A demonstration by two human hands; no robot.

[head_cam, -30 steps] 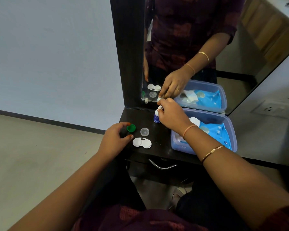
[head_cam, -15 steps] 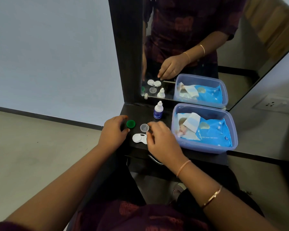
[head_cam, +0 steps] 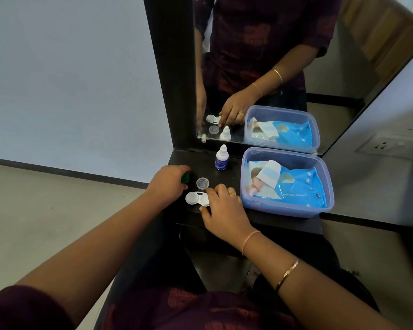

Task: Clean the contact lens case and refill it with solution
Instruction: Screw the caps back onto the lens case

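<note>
The white two-well contact lens case lies open on the dark dresser top. My right hand rests on its right well, fingers pinching that end. My left hand curls around a green cap just left of the case. A clear round cap lies behind the case. The small solution bottle, white top and blue label, stands upright near the mirror with no hand on it.
A lilac plastic tub holding a blue wipes pack sits at the right of the dresser top. A dark-framed mirror stands at the back. The dresser's front edge lies just under my right hand, with a drawer handle below.
My right hand let go of the solution bottle near the mirror and came down to the lens case. The bottle now stands alone. My left hand stayed on the green cap.
</note>
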